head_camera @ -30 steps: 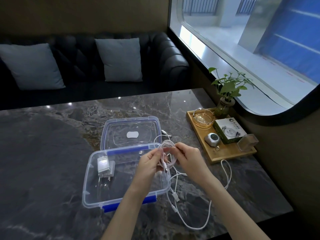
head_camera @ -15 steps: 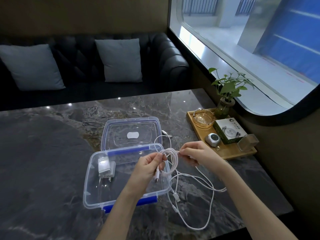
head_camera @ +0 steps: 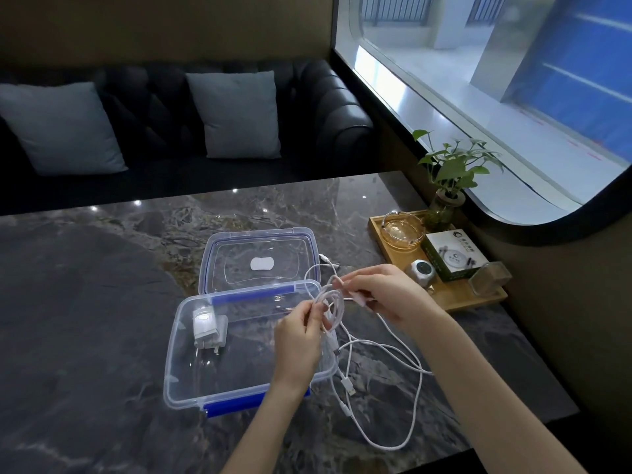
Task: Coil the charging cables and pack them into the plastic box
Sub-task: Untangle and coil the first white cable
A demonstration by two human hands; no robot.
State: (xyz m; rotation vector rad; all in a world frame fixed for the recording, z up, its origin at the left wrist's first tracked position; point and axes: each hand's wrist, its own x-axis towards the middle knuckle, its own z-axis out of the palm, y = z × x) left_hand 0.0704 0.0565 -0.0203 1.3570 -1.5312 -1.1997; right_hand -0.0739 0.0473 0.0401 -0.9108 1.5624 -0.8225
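The left hand (head_camera: 301, 333) pinches the white cable (head_camera: 333, 302) coil, standing upright over the plastic box's (head_camera: 181, 381) right edge. The right hand (head_camera: 383, 295) holds its loose strand, which trails onto bare surface (head_camera: 85, 302).

Glossy dark marble-look bench (head_camera: 85, 302), polished enough to throw back ceiling lights. On it, a clear, shiny plastic box (head_camera: 181, 381) with blue clips, and its transparent plastic lid (head_camera: 212, 248) lying behind. Inside, a smooth white plastic charger (head_camera: 205, 325) with metal prongs. White cable (head_camera: 393, 443), smooth rubbery sheath, slightly sheeny. To the right, a matt light wooden tray (head_camera: 455, 299) carrying an amber glass ashtray (head_camera: 403, 230) and a printed cardboard carton (head_camera: 455, 256). Behind, a tufted black leather-look sofa (head_camera: 335, 107), soft sheen, with matt grey cloth cushions (head_camera: 236, 114).
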